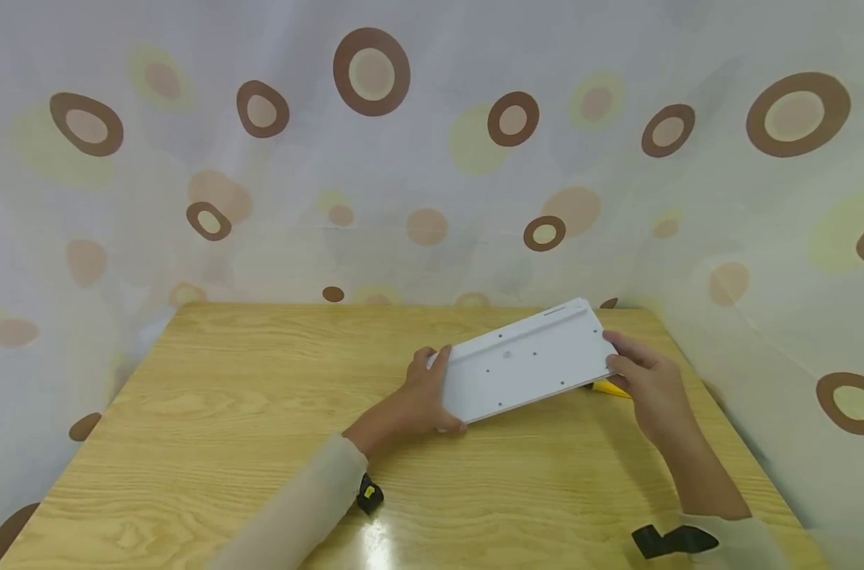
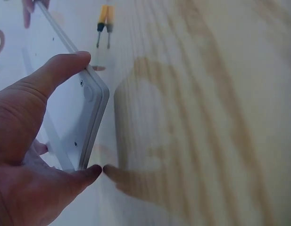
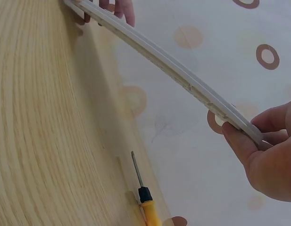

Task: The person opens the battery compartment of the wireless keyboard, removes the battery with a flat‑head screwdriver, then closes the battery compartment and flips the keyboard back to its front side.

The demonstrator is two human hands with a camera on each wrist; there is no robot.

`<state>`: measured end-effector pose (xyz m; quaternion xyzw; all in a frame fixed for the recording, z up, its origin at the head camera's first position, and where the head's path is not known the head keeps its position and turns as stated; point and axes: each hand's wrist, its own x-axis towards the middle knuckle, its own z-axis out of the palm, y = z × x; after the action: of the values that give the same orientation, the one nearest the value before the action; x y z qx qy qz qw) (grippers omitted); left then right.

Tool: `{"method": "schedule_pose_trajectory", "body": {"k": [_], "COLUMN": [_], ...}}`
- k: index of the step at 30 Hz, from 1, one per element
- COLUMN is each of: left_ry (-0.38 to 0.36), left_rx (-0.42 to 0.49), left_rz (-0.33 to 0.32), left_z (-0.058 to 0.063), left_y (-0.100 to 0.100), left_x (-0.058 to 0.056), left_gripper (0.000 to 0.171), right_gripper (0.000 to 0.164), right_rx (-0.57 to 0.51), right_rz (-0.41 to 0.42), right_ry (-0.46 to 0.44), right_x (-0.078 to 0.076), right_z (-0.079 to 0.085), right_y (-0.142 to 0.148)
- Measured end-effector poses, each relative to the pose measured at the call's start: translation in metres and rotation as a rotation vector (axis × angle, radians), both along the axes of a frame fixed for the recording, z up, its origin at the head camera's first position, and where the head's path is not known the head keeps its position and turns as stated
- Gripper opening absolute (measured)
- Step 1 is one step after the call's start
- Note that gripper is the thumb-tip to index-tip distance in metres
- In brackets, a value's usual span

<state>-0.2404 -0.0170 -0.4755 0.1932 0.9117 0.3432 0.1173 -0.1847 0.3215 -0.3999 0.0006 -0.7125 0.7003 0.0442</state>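
A white keyboard (image 1: 524,360) is held above the table, its underside with several small screws facing the head camera. In the right wrist view the keyboard (image 3: 173,70) appears edge-on, with keys along its lower side. My left hand (image 1: 424,396) grips one end, thumb on the near long edge and fingers round the end and far side. At the opposite end my right hand (image 1: 648,384) pinches the keyboard between thumb and fingers. A yellow-and-black screwdriver (image 3: 147,202) lies on the table beneath the right end, mostly hidden in the head view.
The wooden table (image 1: 260,412) has a glossy surface that reflects the screwdriver and hand. A patterned curtain (image 1: 432,158) with brown circles hangs behind the table and along its sides. Black straps (image 1: 674,541) sit at both wrists.
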Motion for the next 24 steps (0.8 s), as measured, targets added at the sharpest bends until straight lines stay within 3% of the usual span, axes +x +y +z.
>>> {"method": "schedule_pose_trajectory", "body": {"k": [7, 9, 24], "left_ry": [0.052, 0.071, 0.113], "left_rx": [-0.069, -0.095, -0.179], "left_rz": [-0.002, -0.01, -0.069], "left_z": [0.005, 0.007, 0.021], "left_y": [-0.022, -0.029, -0.083], "left_x": [-0.004, -0.004, 0.003], "left_gripper": [0.132, 0.132, 0.13], "right_gripper": [0.054, 0.055, 0.05], "right_rx": [0.357, 0.409, 0.44], "right_rz": [-0.023, -0.018, 0.095], "right_ry": [-0.097, -0.135, -0.197], "right_x": [0.002, 0.002, 0.0], "right_z": [-0.007, -0.01, -0.043], "right_y": [-0.011, -0.014, -0.047]}}
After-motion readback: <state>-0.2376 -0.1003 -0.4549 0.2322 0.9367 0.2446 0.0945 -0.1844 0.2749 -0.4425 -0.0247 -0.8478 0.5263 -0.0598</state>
